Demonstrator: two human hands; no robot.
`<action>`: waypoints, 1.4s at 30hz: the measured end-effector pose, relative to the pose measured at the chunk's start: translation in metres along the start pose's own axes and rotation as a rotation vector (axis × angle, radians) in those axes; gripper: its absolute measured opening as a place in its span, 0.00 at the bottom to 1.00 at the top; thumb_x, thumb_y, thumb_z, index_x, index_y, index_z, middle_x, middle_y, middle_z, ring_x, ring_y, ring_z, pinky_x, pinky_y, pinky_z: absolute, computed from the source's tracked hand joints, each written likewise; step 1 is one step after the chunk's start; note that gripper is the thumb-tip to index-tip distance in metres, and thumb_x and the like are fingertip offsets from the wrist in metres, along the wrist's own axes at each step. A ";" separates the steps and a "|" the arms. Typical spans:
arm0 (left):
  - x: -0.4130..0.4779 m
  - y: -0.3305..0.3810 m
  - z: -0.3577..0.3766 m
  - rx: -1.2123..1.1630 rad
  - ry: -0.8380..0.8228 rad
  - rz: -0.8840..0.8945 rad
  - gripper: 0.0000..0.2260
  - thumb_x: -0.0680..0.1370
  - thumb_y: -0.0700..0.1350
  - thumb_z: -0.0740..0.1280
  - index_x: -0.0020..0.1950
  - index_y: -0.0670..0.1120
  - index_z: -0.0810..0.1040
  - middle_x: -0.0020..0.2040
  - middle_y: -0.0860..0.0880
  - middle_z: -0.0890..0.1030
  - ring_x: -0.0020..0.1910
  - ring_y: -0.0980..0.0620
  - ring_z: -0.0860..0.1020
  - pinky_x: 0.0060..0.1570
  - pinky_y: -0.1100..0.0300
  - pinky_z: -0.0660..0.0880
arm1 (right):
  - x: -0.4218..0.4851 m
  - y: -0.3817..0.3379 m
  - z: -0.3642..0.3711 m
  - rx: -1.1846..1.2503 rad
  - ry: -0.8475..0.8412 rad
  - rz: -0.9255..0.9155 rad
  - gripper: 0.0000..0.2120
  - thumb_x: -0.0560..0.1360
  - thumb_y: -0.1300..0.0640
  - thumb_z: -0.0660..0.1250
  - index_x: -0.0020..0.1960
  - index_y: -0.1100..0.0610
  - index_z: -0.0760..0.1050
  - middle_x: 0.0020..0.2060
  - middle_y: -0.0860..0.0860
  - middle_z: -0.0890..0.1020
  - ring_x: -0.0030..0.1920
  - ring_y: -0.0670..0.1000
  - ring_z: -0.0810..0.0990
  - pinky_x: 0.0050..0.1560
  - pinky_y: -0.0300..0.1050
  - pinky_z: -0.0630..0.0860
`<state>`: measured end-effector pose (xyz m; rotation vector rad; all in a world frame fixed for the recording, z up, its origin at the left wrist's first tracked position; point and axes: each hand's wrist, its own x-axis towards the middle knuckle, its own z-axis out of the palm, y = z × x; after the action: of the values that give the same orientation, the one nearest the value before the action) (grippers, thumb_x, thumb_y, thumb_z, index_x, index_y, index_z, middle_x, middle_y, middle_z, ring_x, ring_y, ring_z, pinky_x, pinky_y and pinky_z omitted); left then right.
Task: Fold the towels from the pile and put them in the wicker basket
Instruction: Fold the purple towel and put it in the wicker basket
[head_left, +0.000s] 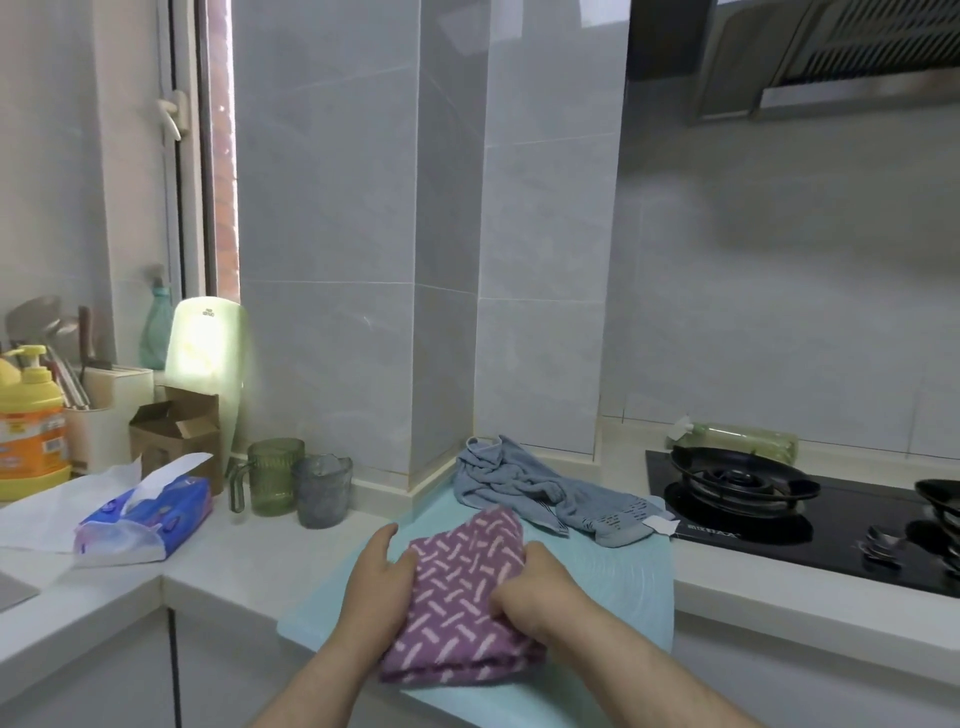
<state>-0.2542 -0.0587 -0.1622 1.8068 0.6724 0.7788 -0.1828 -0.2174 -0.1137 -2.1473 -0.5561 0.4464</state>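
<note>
On a white kitchen counter (260, 561) beside a black gas hob (769, 545), a folded purple towel (457, 597) lies on a pale blue mat (613, 582), left hand (382, 569) gripping its left edge, right hand (540, 587) pinching its right side; a crumpled grey-blue towel (519, 483) behind

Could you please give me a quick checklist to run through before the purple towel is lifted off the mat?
1. The purple towel with pink dashes is folded in layers on the light blue mat: ok.
2. The left hand and the right hand both hold the towel's sides: ok.
3. The wicker basket is located: cannot tell, it is not in view.
4. The crumpled grey-blue towel behind it is folded: not ok, it lies bunched.
5. The black gas hob to the right is off: ok, no flame shows.
</note>
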 end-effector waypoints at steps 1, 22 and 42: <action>-0.003 0.003 -0.004 -0.037 -0.005 0.018 0.23 0.80 0.46 0.63 0.75 0.48 0.65 0.72 0.49 0.69 0.62 0.53 0.70 0.57 0.58 0.69 | -0.003 -0.006 -0.007 -0.073 0.032 -0.088 0.15 0.72 0.61 0.63 0.56 0.51 0.66 0.46 0.47 0.76 0.45 0.49 0.78 0.43 0.43 0.77; -0.033 0.059 -0.011 -0.734 -0.521 -0.143 0.23 0.65 0.30 0.73 0.60 0.34 0.76 0.52 0.29 0.80 0.42 0.35 0.82 0.45 0.41 0.80 | -0.012 0.055 -0.055 0.990 -0.386 -0.041 0.23 0.71 0.54 0.74 0.61 0.65 0.76 0.56 0.65 0.81 0.51 0.61 0.82 0.59 0.58 0.77; 0.001 0.002 0.001 0.066 -0.478 0.062 0.13 0.75 0.29 0.67 0.54 0.44 0.83 0.48 0.51 0.86 0.48 0.54 0.84 0.45 0.65 0.78 | 0.039 0.086 -0.067 0.184 -0.205 -0.049 0.14 0.71 0.67 0.71 0.55 0.56 0.79 0.48 0.49 0.86 0.50 0.49 0.84 0.50 0.41 0.77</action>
<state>-0.2532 -0.0590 -0.1608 1.9841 0.3308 0.3413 -0.0976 -0.2866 -0.1490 -1.9206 -0.6545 0.6687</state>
